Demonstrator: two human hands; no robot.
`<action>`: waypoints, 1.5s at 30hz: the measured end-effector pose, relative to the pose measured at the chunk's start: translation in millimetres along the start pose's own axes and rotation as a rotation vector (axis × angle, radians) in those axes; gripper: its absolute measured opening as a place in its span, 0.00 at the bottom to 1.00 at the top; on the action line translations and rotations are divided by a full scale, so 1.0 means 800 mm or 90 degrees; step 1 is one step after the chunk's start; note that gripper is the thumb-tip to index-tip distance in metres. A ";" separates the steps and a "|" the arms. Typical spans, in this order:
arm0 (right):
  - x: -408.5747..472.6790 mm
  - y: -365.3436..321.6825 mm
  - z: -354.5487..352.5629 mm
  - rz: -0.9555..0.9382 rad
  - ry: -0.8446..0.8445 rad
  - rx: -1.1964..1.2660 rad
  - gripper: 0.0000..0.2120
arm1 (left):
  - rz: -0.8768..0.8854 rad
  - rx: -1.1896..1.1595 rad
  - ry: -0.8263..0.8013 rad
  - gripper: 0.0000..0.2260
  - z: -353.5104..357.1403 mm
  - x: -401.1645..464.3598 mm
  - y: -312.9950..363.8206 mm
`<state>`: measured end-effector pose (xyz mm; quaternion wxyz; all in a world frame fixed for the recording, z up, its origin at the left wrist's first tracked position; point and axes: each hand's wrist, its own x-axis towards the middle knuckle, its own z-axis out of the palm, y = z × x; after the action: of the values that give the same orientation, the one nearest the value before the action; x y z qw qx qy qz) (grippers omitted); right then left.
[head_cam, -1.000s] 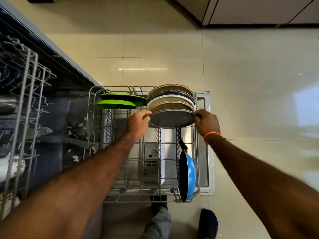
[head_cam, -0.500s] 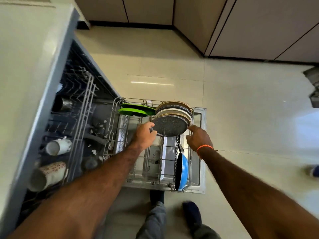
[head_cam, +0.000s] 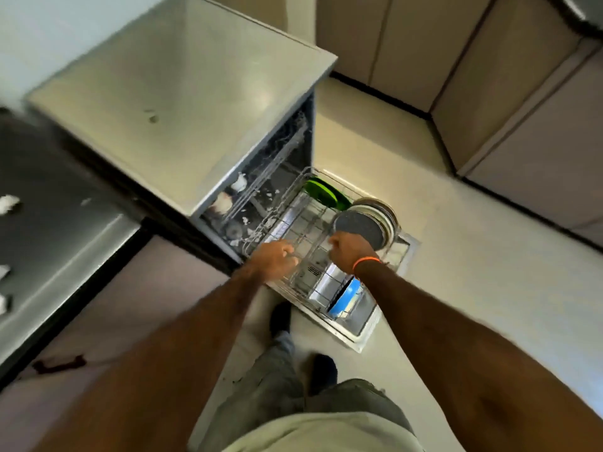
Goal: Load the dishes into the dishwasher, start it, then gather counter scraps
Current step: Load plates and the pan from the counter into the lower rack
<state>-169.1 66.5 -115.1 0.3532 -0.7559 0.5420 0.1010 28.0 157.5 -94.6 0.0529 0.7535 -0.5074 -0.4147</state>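
Tiled floor [head_cam: 440,256] is lying under pulled-out rack [head_cam: 303,223]. Left hand [head_cam: 275,261] is curling on rack wire; right hand [head_cam: 347,247], curled, is hovering empty by plates [head_cam: 368,223].

Open middle of the rack, crowded at its edges

The lower rack [head_cam: 303,243] at frame centre has bare wire between upright grey plates [head_cam: 365,228] on the right, green plates [head_cam: 323,194] above, and a blue pan [head_cam: 347,296] below; dishwasher top [head_cam: 182,102] overhangs upper left.
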 end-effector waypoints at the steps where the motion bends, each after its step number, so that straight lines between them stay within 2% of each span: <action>1: -0.004 -0.008 0.001 -0.019 -0.004 -0.025 0.18 | -0.009 -0.022 0.016 0.17 -0.001 -0.017 -0.002; 6: -0.063 -0.139 0.019 -0.252 -0.043 -0.139 0.14 | -0.098 -0.101 0.184 0.13 -0.029 -0.159 -0.070; 11: -0.114 -0.265 0.070 -0.458 -0.116 -0.193 0.13 | -0.194 -0.258 0.378 0.18 -0.035 -0.281 -0.152; 14: -0.149 -0.335 0.112 -0.537 -0.157 -0.163 0.11 | -0.255 -0.316 0.452 0.08 -0.029 -0.348 -0.200; 16: -0.176 -0.382 0.146 -0.591 -0.197 -0.149 0.09 | -0.278 -0.374 0.520 0.05 -0.023 -0.393 -0.233; 19: -0.216 -0.443 0.195 -0.684 -0.235 -0.146 0.09 | -0.342 -0.430 0.620 0.11 -0.013 -0.454 -0.279; 29: -0.349 -0.587 0.365 -0.840 -0.345 -0.135 0.09 | -0.481 -0.447 0.789 0.14 0.032 -0.639 -0.386; 35: -0.426 -0.640 0.438 -0.919 -0.336 -0.173 0.11 | -0.639 -0.402 0.922 0.15 0.078 -0.741 -0.420; 45: -0.530 -0.728 0.567 -1.027 -0.478 -0.298 0.14 | -0.879 -0.403 1.085 0.11 0.143 -0.863 -0.496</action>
<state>288.1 770.5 27.8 0.3070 -0.8747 -0.3343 0.1699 139.3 944.8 26.6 0.3285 0.8608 0.3436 0.1816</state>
